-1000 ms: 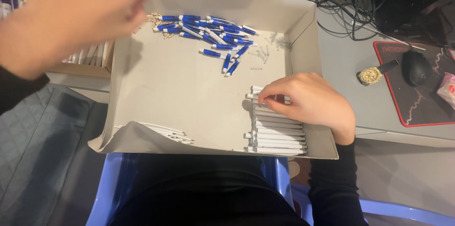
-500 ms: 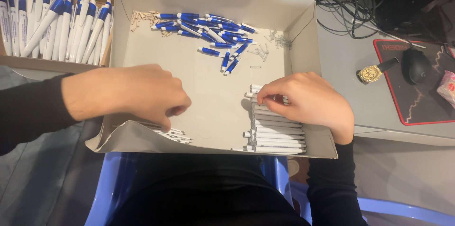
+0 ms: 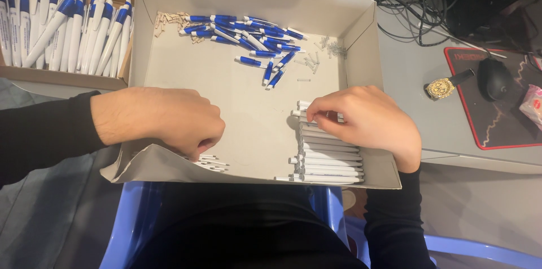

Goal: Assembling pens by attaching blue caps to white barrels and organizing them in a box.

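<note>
My left hand (image 3: pixel 169 122) sits curled at the near left corner of the shallow grey cardboard tray (image 3: pixel 361 32), fingertips pinched down on a small heap of thin white pen refills (image 3: pixel 208 162); I judge it is picking one up, though the fingers hide whether anything is actually gripped. My right hand (image 3: pixel 367 125) rests over the far end of a neat stack of white plastic pen barrels (image 3: pixel 327 159) along the tray's right wall, thumb and forefinger closed on the tip of one barrel near the top of the row. The barrels lie side by side, all the same way round, which I take as keeping them easy to pull off one at a time.

At the tray's far side lies a loose pile of blue pen caps and tips (image 3: pixel 248 35), with small tan pieces (image 3: pixel 172 19) to its left and a few tiny clear parts (image 3: pixel 333 49) to its right, well apart from both hands. Left of the tray, a brown cardboard box (image 3: pixel 62 77) holds finished white and blue pens (image 3: pixel 62 26) lying in a row. On the desk to the right lie a black computer mouse (image 3: pixel 495 77) on a red-edged black mat (image 3: pixel 497 128) and a gold wristwatch (image 3: pixel 443 87).
</note>
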